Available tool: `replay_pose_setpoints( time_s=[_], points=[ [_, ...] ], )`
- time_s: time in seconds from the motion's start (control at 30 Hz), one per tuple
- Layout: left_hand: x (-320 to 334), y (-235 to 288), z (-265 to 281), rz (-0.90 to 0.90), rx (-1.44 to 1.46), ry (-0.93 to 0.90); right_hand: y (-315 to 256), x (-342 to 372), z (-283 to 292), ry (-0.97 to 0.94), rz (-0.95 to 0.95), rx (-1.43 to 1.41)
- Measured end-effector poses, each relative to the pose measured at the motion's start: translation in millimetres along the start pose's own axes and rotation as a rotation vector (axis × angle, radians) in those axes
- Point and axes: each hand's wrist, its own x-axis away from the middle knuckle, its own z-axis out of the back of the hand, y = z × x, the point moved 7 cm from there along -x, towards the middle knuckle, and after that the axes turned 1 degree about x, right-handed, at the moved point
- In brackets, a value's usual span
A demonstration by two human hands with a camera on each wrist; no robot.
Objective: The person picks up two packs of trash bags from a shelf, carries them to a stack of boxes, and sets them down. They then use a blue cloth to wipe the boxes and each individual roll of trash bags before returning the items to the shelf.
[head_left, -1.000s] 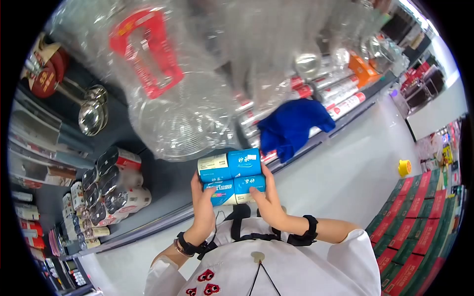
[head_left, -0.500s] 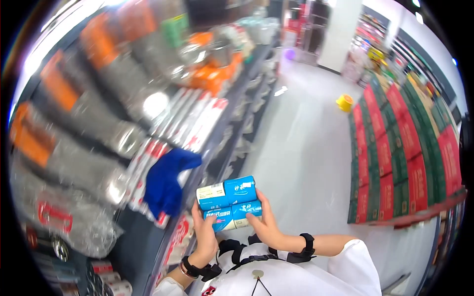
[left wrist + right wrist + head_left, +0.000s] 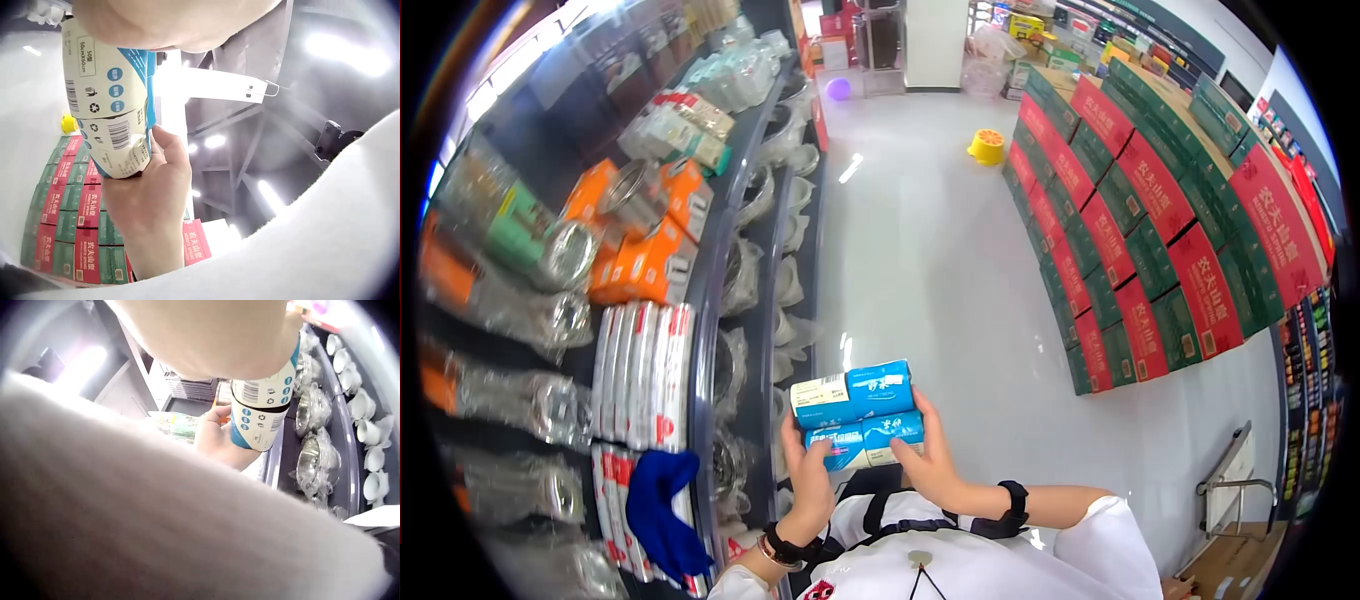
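A blue and cream pack of garbage bag rolls (image 3: 858, 413) is held in front of the chest between both hands. The left hand (image 3: 808, 482) grips its left end, with the thumb over the near side. Around the right end curls the right hand (image 3: 931, 462), its thumb lying on the near roll. Recycling marks and a barcode show on the pack (image 3: 106, 106) in the left wrist view, where the right hand (image 3: 155, 194) wraps the far end. From the right wrist, the left hand (image 3: 219, 440) shows at the pack's other end.
Shelves on the left carry wrapped rolls (image 3: 640, 375), a blue cloth (image 3: 665, 520), orange boxes (image 3: 650, 260) and bagged steel utensils (image 3: 560, 405). To the right stand stacked green and red cartons (image 3: 1140, 230). A yellow stool (image 3: 986, 147) sits on the aisle floor (image 3: 920, 250).
The view has swung from the shelf toward the aisle, so the shelf goods and blue cloth have shifted left. Both hands still grip the pack of garbage bag rolls.
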Motion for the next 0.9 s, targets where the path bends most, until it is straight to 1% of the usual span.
replay_pose_setpoints(
  time_s=[0.17, 0.23, 0.27, 0.33, 0.47, 0.6, 0.7, 0.87, 0.9],
  points=[
    [-102, 15, -44, 0.027, 0.048, -0.014, 2, -107, 15, 0.028, 0.03, 0.034],
    [-143, 23, -64, 0.021, 0.041, -0.04, -2, -146, 24, 0.007, -0.018, 0.103],
    [-163, 27, -74, 0.065, 0.064, -0.04, -3, -168, 27, 0.007, -0.046, 0.094],
    [-201, 38, -95, 0.04, 0.046, -0.052, -6, -209, 32, 0.057, -0.025, 0.074],
    [-261, 51, -137, 0.041, 0.022, -0.117, -5, -270, 55, 0.114, -0.019, 0.066],
    [-322, 49, -181, 0.068, -0.002, -0.197, -5, -324, 81, 0.188, -0.05, 0.005],
    [-366, 37, -224, 0.107, -0.039, -0.23, 1, -366, 115, 0.263, -0.051, 0.012],
    [-447, 44, -318, 0.108, -0.098, -0.31, 2, -455, 176, 0.371, -0.027, -0.084],
    [-462, 47, -337, 0.101, -0.102, -0.328, 1, -473, 189, 0.393, -0.01, -0.012]
  ],
)
